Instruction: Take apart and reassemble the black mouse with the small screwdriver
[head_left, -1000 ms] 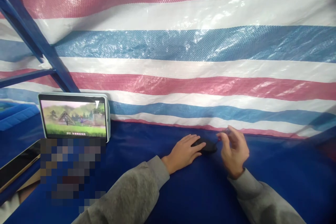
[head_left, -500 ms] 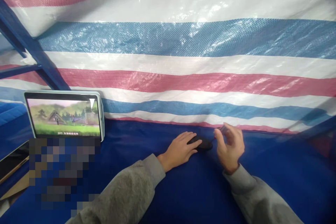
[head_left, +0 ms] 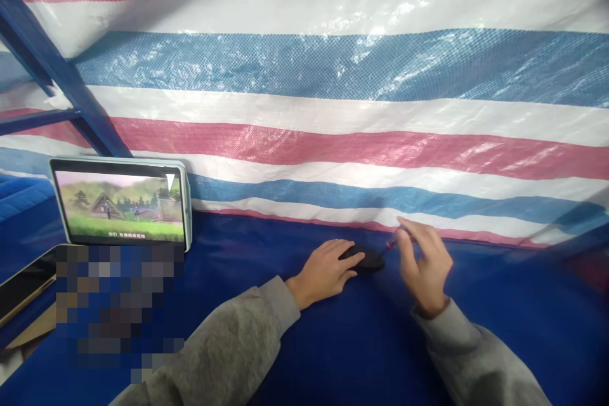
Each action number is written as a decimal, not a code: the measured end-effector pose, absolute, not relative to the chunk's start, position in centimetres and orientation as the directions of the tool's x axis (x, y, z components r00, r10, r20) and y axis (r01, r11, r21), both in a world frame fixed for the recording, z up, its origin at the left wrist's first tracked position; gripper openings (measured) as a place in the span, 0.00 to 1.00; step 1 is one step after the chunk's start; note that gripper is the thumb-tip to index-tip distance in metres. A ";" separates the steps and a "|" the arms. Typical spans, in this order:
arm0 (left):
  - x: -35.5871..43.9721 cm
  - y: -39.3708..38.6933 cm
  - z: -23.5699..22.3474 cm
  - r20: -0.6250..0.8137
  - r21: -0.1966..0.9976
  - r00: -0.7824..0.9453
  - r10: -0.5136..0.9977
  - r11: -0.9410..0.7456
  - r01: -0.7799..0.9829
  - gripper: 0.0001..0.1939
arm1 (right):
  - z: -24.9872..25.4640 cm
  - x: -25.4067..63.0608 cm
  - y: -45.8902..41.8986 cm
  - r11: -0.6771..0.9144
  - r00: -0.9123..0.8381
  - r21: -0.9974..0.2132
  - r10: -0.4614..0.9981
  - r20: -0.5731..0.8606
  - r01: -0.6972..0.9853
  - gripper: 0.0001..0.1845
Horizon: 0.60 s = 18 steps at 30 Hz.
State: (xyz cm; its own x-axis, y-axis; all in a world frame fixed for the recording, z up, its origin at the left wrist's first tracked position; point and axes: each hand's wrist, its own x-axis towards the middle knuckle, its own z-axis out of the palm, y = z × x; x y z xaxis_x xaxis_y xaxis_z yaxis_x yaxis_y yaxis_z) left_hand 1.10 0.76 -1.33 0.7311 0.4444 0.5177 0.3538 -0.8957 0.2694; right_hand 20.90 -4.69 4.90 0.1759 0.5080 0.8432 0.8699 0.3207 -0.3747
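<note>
A black computer mouse [head_left: 370, 259] lies on the dark blue surface [head_left: 352, 342]. My left hand [head_left: 326, 271] rests over its left end, with fingers and thumb gripping it. To the right, my right hand [head_left: 425, 263] is raised a little, thumb and index finger pinching a small, thin screwdriver [head_left: 391, 244] with a reddish-purple part. Its thin shaft slants down toward the mouse's right end; whether the tip touches the mouse is too small to tell. Most of the handle is hidden by my fingers.
A tablet [head_left: 121, 203] playing a cartoon stands at the left. In front of it lie a phone [head_left: 33, 276] and a pixelated patch. Striped plastic sheeting [head_left: 333, 70] hangs behind, with a blue metal frame [head_left: 57, 70] at the left. Blue trays [head_left: 23, 196] sit at the far left.
My right hand shifts slightly and its fingers change position around the screwdriver. My left hand keeps its hold on the mouse. The whole view has swung a little.
</note>
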 end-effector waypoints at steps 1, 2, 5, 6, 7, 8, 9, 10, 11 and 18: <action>1.0 0.8 -1.3 0.516 0.274 0.730 0.448 -0.894 0.355 0.19 | 5.5 21.1 -4.7 0.330 0.135 -0.356 0.539 0.832 0.874 0.13; 1.0 0.8 -1.3 0.513 0.279 0.730 0.451 -0.892 0.355 0.19 | 6.1 21.3 -4.7 0.323 0.098 -0.344 0.587 0.803 0.882 0.13; 0.9 0.9 -1.2 0.505 0.286 0.738 0.447 -0.894 0.346 0.19 | 7.8 22.2 -4.7 0.270 0.004 -0.301 0.738 0.675 0.915 0.12; 0.9 0.9 -1.2 0.504 0.287 0.740 0.445 -0.895 0.342 0.20 | 8.3 22.4 -4.7 0.253 -0.009 -0.290 0.767 0.642 0.923 0.12; 0.9 0.9 -1.2 0.505 0.288 0.740 0.444 -0.895 0.340 0.20 | 8.8 22.6 -4.7 0.236 -0.013 -0.275 0.781 0.624 0.932 0.11; 0.9 0.9 -1.3 0.508 0.290 0.738 0.444 -0.895 0.339 0.20 | 9.2 22.8 -4.8 0.226 -0.025 -0.254 0.792 0.609 0.941 0.11; 0.9 0.9 -1.3 0.510 0.292 0.736 0.444 -0.895 0.337 0.20 | 9.6 22.8 -4.8 0.218 -0.037 -0.234 0.802 0.597 0.948 0.11; 0.8 0.9 -1.3 0.513 0.294 0.735 0.444 -0.895 0.335 0.20 | 9.8 22.9 -4.8 0.204 -0.041 -0.218 0.813 0.581 0.954 0.11; 0.8 0.8 -1.2 0.514 0.296 0.735 0.442 -0.896 0.332 0.20 | 10.0 22.9 -4.9 0.191 -0.045 -0.204 0.825 0.563 0.960 0.11; 0.8 0.8 -1.0 0.507 0.299 0.737 0.448 -0.893 0.337 0.20 | 9.6 22.7 -4.7 0.092 -0.020 -0.117 0.860 0.509 0.989 0.18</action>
State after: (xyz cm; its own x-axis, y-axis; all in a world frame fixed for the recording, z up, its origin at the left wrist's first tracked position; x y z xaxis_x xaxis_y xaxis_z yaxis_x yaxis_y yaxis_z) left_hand 0.78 0.75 -1.01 0.7368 0.4478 0.5065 0.3372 -0.8927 0.2988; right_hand 22.75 -4.68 9.61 -0.0197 0.8604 0.5092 0.9888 0.0920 -0.1172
